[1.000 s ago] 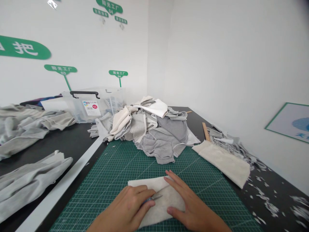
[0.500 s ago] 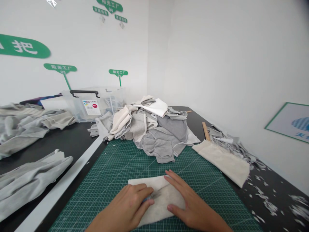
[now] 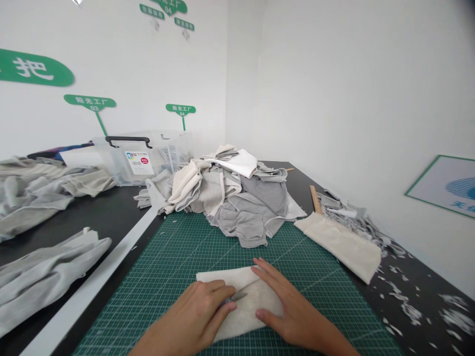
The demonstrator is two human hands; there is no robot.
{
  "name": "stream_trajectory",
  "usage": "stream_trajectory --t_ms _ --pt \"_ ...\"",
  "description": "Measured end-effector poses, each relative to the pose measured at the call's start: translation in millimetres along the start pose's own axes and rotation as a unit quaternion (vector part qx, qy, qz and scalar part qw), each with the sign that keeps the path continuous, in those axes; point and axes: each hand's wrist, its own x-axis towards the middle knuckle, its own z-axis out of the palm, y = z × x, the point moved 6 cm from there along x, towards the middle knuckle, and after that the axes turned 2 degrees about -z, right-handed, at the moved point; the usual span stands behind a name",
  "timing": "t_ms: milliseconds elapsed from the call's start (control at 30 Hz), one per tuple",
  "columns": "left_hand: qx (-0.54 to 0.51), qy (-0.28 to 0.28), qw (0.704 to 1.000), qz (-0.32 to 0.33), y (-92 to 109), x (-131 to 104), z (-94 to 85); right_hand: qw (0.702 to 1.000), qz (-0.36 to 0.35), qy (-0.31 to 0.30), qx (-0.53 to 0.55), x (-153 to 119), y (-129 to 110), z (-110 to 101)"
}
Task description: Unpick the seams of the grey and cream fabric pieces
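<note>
A pale beige folded cloth [image 3: 256, 301] lies on the green cutting mat [image 3: 174, 262] in front of me. My left hand [image 3: 202, 309] is closed around a small pointed metal blade [image 3: 239, 295] with a bit of blue at its handle. Most of that tool is hidden in the fingers, and its tip points right, over the cloth. My right hand [image 3: 287, 304] rests on the cloth's right side, fingers and thumb spread. Beyond the cloth, a heap of grey and cream cloths [image 3: 241, 198] covers the mat's far end.
Another folded cream cloth [image 3: 339, 244] lies across the mat's right edge, beside a wooden strip [image 3: 315, 199] and fabric scraps [image 3: 410, 311]. Leftward are loose grey cloths [image 3: 48, 277], a white strip [image 3: 92, 284] and a clear plastic box [image 3: 122, 165] with a black handle.
The blade in my left hand now shows clearly, where it was blurred before. Both hands stay in nearly the same place on the cloth. The whole view has shifted slightly.
</note>
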Motion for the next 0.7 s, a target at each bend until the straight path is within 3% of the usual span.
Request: stream_trajectory --t_ms 533,700 --pt "-0.017 -0.011 1.0 -0.006 0.4 0.2 0.7 1.0 0.007 -0.004 0.005 0.8 1.4 1.0" --pt "-0.016 0.01 1.0 0.002 0.5 1.2 -0.2 1.0 0.009 -0.007 0.007 1.0 0.0 0.2"
